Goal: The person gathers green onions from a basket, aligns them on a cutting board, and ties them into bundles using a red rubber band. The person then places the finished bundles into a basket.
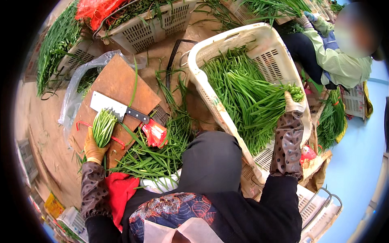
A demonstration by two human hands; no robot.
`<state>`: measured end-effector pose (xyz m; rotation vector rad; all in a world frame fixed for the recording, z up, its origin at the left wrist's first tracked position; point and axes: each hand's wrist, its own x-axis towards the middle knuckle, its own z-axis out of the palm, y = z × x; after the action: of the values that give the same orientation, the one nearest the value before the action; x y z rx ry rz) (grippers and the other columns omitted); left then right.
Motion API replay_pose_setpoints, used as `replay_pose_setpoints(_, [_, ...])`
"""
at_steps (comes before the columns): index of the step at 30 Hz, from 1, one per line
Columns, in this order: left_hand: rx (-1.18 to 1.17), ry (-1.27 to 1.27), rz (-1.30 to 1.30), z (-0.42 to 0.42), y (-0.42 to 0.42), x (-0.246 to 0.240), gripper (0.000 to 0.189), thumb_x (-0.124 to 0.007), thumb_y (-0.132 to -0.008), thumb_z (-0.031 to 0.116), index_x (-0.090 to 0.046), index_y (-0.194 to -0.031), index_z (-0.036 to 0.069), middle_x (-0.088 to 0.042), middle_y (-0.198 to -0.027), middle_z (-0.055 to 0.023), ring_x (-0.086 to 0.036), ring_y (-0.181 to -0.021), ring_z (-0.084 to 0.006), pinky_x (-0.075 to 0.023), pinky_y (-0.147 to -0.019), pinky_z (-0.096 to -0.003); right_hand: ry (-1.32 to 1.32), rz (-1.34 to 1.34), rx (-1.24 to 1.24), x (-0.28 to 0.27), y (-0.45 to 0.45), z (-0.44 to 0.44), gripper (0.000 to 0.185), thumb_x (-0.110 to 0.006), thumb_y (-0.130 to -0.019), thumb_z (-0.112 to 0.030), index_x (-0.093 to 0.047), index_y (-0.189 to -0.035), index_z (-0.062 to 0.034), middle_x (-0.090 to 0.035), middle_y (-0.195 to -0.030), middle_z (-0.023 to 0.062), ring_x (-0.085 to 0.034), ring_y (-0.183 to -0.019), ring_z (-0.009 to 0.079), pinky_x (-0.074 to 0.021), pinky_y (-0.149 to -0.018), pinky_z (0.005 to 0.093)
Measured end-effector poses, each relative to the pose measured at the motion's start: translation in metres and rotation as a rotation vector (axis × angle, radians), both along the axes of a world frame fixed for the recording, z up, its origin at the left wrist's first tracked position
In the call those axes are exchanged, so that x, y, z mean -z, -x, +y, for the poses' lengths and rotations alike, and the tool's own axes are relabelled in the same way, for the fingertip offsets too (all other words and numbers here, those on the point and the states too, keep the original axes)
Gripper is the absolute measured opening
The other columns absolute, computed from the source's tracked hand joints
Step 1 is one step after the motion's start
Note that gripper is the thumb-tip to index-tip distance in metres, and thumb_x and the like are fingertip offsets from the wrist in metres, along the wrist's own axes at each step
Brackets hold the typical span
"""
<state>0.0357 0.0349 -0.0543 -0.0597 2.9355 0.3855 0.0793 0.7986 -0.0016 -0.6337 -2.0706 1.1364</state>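
Observation:
My left hand (94, 148), in a tan glove, grips a bunch of garlic chives (104, 126) with the pale stem ends pointing away from me, over a brown wooden board (121, 82). Beside that bunch a cleaver (111, 104) with a black handle lies on the board. A red tie strip (118, 142) shows near the bunch. My right hand (291, 101), also gloved, is closed around the stem ends of another chive bunch (294, 92) inside a white plastic crate (232, 123). Long chives (237, 88) fill much of that crate, their leaves reaching left from my hand.
A bundle of red strips (155, 133) sits by the cleaver's handle. Loose chive leaves (152, 161) heap before my knee. Another crate (152, 30) with greens and red netting (95, 12) stands at the back. A co-worker (337, 63) sits at upper right. Clear plastic (82, 73) borders the board.

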Motion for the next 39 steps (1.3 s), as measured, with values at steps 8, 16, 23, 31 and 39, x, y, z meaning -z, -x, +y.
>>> replay_pose_setpoints(8, [-0.036, 0.002, -0.119, 0.011, 0.006, -0.023, 0.118, -0.088, -0.049, 0.019, -0.022, -0.145, 0.006, -0.047, -0.133, -0.0190, -0.046, -0.121, -0.0359, -0.0384, -0.101, -0.0392, 0.014, 0.392, 0.007, -0.134, -0.027, -0.008, 0.054, -0.079, -0.069, 0.002, -0.056, -0.118, 0.0001, -0.064, -0.107, 0.0128, -0.063, -0.092, 0.0211, -0.0537, -0.083, 0.0364])
replay_pose_setpoints(16, [0.134, 0.070, -0.109, 0.001, 0.004, -0.041, 0.129, -0.089, -0.045, 0.033, -0.016, -0.147, 0.004, -0.030, -0.148, -0.0195, -0.029, -0.137, -0.0324, -0.0241, -0.111, -0.0432, 0.014, 0.717, -0.175, -0.255, -0.031, -0.102, 0.037, -0.063, -0.077, 0.011, -0.057, -0.113, 0.0064, -0.062, -0.110, 0.0173, -0.062, -0.094, 0.0234, -0.0559, -0.083, 0.0410])
replay_pose_setpoints(23, [0.308, -0.225, 0.377, -0.044, 0.027, -0.109, 0.102, -0.081, -0.065, 0.034, -0.026, -0.144, 0.000, -0.031, -0.147, -0.0226, -0.027, -0.138, -0.0352, -0.0220, -0.113, -0.0400, 0.642, 0.687, -0.894, -0.307, -0.056, -0.152, 0.042, -0.051, -0.091, -0.012, -0.046, -0.131, 0.0002, -0.049, -0.133, 0.0203, -0.046, -0.123, 0.0347, -0.0329, -0.107, 0.0556])
replay_pose_setpoints(31, [0.814, -0.852, 0.186, 0.062, 0.017, -0.285, 0.077, -0.051, -0.091, 0.046, -0.022, -0.146, -0.001, -0.027, -0.151, -0.0156, -0.023, -0.141, -0.0239, -0.0191, -0.114, -0.0378, 0.984, 0.568, -1.184, -0.235, -0.065, -0.281, 0.058, -0.052, -0.090, -0.031, -0.038, -0.139, -0.0048, -0.045, -0.137, 0.0180, -0.047, -0.123, 0.0359, -0.0338, -0.106, 0.0565])
replay_pose_setpoints(39, [0.628, -1.971, -0.828, 0.077, -0.111, -0.154, 0.096, -0.043, -0.085, 0.070, -0.016, -0.148, 0.002, -0.020, -0.152, -0.0147, -0.022, -0.140, -0.0256, -0.0181, -0.113, -0.0391, 1.380, 0.350, -1.174, -0.168, -0.055, -0.401, 0.051, -0.058, -0.085, -0.025, -0.048, -0.132, -0.0078, -0.056, -0.126, 0.0155, -0.057, -0.111, 0.0316, -0.0444, -0.099, 0.0506])
